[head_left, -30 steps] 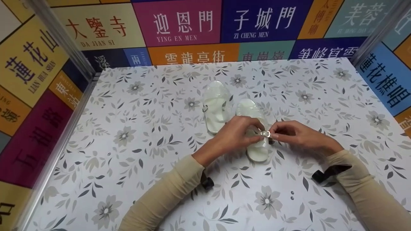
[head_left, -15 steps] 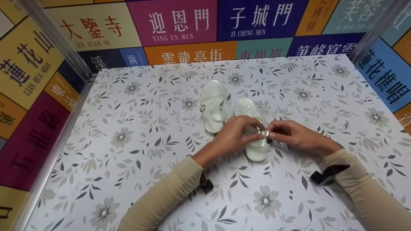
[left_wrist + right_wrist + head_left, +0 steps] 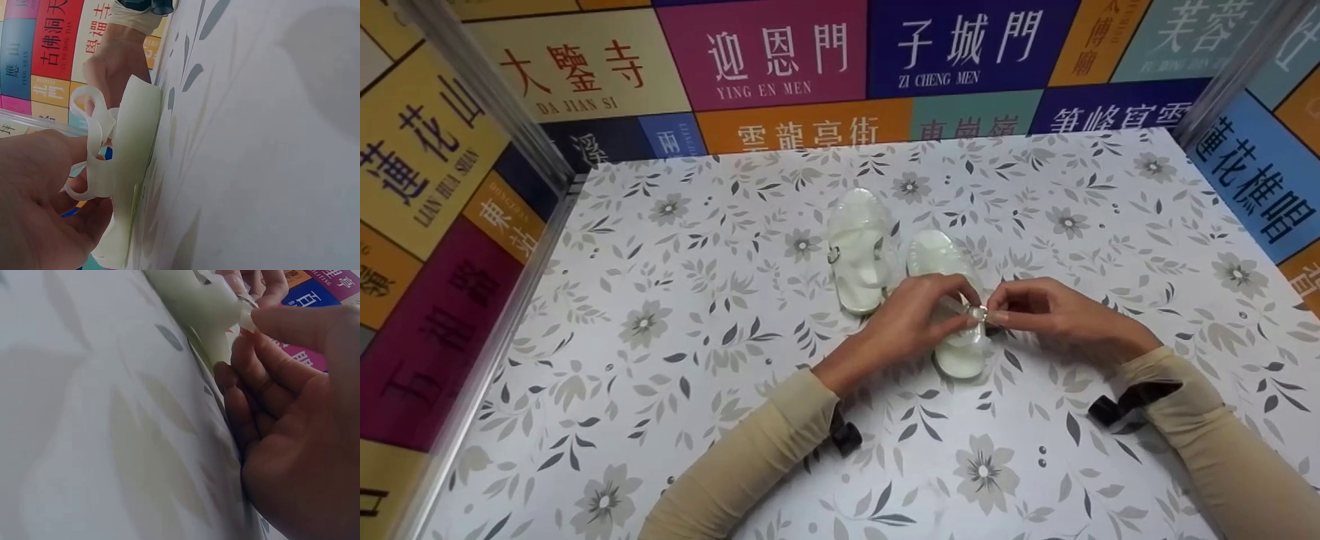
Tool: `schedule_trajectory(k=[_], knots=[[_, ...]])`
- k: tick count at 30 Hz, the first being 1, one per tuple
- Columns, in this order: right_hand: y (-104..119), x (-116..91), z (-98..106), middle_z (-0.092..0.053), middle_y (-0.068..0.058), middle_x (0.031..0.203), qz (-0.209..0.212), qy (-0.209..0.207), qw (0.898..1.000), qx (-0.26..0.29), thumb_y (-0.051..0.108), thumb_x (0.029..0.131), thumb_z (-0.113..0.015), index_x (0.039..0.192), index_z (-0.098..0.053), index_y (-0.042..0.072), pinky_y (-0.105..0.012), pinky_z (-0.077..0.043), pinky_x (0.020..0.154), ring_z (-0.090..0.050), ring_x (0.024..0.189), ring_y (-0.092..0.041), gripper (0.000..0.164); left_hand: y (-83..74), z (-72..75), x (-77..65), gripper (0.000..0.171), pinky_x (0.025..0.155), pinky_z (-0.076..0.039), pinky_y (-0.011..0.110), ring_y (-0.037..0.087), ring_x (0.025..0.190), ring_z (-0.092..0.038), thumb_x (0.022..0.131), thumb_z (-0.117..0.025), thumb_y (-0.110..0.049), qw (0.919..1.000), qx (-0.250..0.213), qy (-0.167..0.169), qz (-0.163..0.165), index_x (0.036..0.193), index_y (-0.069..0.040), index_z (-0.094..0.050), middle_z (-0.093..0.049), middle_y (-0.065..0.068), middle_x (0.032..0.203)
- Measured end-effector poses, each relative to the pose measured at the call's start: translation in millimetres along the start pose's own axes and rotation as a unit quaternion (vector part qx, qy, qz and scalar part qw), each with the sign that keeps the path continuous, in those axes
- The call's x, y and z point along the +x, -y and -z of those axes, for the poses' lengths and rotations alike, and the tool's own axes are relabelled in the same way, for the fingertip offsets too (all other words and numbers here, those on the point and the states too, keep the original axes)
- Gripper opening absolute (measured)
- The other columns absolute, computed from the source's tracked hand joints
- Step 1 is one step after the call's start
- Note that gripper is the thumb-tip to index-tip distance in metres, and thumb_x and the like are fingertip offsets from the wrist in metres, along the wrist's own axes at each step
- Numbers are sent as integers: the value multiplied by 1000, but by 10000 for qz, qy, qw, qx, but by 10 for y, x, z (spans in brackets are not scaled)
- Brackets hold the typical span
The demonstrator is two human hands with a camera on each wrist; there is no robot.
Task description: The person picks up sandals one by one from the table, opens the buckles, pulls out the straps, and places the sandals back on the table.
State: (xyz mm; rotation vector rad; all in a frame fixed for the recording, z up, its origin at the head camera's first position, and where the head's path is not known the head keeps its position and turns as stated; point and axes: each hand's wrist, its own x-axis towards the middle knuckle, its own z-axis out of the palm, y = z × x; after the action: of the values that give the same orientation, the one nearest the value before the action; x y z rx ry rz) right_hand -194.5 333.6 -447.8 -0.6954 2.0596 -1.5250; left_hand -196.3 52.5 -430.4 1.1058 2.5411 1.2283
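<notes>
Two pale, glossy sandals lie on the table in the head view. My left hand [image 3: 911, 315] reaches over the nearer sandal [image 3: 960, 361] and pinches its strap by the small shiny buckle [image 3: 978, 313]. From the other side, my right hand [image 3: 1057, 315] pinches the strap's end at the buckle with thumb and forefinger. In the left wrist view the sandal [image 3: 135, 124] shows side-on, its looped straps standing up beside my left fingers. The right wrist view has my right thumb and forefinger on the strap tip [image 3: 246, 318]; the buckle is hard to make out there.
The other sandal [image 3: 856, 214] lies to the left and slightly farther back, a buckle on its left side. A floral-patterned tabletop [image 3: 750, 465] spreads around them. Panels with printed signs [image 3: 780, 67] stand along the back and both sides.
Both hands stay at the buckle with only small finger movements; the strap and buckle tilt slightly. The head view has shifted a little. The sandals keep their places on the table.
</notes>
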Motion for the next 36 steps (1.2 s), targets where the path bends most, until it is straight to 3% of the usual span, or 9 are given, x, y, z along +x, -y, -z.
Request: schedule_trajectory(k=[10,19,26,32,36], knots=[[7,-23,-44,-66,-25,111,-191,-158,9990,379,6,107,-64,117,-65,-12,-31,-53,91,-64,101,-25,21,-5,-4,-13,21,106,-54,19,11,120,-73,100,-80,-22,9999,-108,0,18,120,-21,-74,-79,-5,124],[-2,28,-95,-71,-15,111,-222,-312,9993,36,11,108,-66,118,-72,-1,-24,-52,90,-66,101,-16,17,-5,1,-29,18,106,-54,19,11,120,-74,102,-78,-23,9997,23,-121,-212,120,-20,-76,-79,-6,122],[-1,14,-112,-72,-10,112,-442,-454,9979,165,15,108,-67,119,-71,-2,-29,-52,92,-66,103,-20,21,-24,-10,-25,20,107,-54,21,10,121,-73,102,-78,-25,9999,129,-57,-64,121,-23,-76,-79,-7,124],[-8,-16,-111,-73,-8,113,-399,-491,9978,216,12,109,-65,121,-70,-5,-29,-51,99,-66,108,-23,22,-36,-27,-19,19,107,-54,21,7,118,-71,101,-78,-27,9997,247,-15,38,120,-24,-77,-79,-9,123],[8,2,-103,-72,-11,112,-381,-457,9979,269,12,108,-65,121,-70,-5,-30,-52,96,-66,105,-23,22,-33,-17,-15,19,106,-54,22,7,118,-71,102,-78,-27,9995,307,-24,22,120,-24,-76,-79,-8,123]])
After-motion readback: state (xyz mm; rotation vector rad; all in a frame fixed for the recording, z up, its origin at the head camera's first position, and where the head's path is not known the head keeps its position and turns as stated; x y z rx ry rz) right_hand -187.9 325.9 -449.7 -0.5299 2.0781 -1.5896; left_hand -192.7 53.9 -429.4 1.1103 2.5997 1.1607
